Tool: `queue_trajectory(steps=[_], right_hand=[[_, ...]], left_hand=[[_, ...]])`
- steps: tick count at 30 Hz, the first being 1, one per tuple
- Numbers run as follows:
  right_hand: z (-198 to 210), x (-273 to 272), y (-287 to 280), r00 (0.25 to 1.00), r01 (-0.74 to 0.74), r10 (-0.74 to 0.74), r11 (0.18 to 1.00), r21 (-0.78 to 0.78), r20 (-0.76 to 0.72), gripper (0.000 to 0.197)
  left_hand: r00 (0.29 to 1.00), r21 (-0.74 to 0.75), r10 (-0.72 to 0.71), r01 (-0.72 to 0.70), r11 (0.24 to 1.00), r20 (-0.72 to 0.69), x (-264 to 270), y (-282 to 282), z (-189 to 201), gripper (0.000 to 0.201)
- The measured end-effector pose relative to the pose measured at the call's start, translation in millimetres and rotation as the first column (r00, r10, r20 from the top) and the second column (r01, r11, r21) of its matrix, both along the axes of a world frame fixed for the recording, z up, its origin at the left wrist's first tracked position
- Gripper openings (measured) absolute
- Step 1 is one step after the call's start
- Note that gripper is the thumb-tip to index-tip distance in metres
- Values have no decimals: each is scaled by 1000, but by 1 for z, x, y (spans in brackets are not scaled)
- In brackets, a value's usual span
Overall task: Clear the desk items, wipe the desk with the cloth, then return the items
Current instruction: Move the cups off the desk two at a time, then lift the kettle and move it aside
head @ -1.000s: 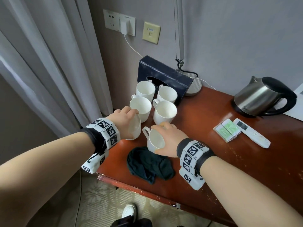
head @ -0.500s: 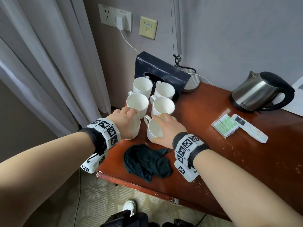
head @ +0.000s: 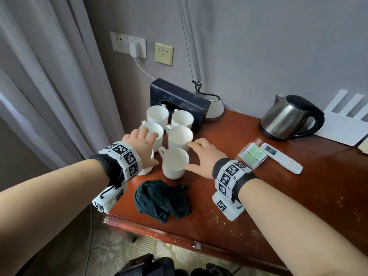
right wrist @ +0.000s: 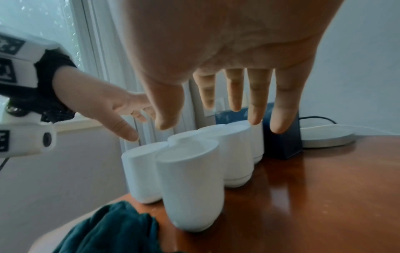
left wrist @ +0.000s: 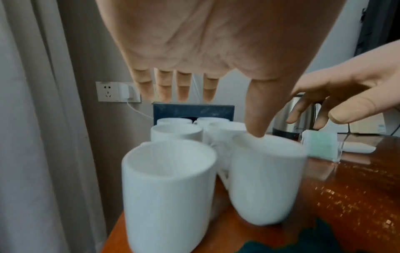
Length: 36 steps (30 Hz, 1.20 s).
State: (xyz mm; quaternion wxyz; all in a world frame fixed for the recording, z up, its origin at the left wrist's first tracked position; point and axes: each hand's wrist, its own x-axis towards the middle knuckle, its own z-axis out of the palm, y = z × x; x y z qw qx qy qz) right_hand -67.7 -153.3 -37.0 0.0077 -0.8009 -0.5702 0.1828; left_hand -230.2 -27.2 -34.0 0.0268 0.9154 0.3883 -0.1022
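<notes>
Several white mugs stand in two rows at the back left of the red-brown desk [head: 258, 206]. My left hand [head: 144, 142] hovers open over the front left mug [head: 146, 170], its straight fingers [left wrist: 173, 89] above the rim of that mug [left wrist: 168, 193]. My right hand [head: 201, 154] is open just right of the front right mug [head: 175, 163], fingers [right wrist: 255, 102] spread and holding nothing. Both front mugs [right wrist: 190, 184] stand upright on the desk. A crumpled dark green cloth [head: 162, 198] lies in front of the mugs, near the desk's front edge.
A dark tissue box [head: 179, 100] and a lamp base [head: 215, 108] stand behind the mugs. A steel kettle [head: 288, 118], a white remote [head: 282, 160] and a small green packet holder [head: 252, 156] are to the right. Curtains [head: 49, 86] hang left of the desk.
Both hands slid the two front mugs back against the other mugs, then let go and opened above them.
</notes>
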Motion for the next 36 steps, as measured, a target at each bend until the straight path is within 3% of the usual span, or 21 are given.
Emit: queue_trajectory(steps=[7, 12, 20, 27, 36], right_hand=[[46, 82, -81, 980, 194, -197, 978, 84, 37, 71], [76, 149, -155, 940, 324, -333, 940, 108, 74, 71], [88, 230, -226, 901, 410, -422, 904, 123, 95, 72], [91, 289, -222, 868, 485, -493, 866, 123, 49, 69], [80, 382, -152, 811, 582, -585, 807, 99, 7, 69]], left_hand=[[988, -16, -45, 47, 999, 151, 61, -57, 37, 79], [967, -116, -77, 107, 987, 242, 128, -109, 55, 83], [946, -170, -85, 144, 975, 313, 214, -168, 59, 86], [949, -180, -74, 134, 975, 305, 275, -160, 64, 81], [934, -268, -60, 162, 950, 352, 384, -91, 59, 73]])
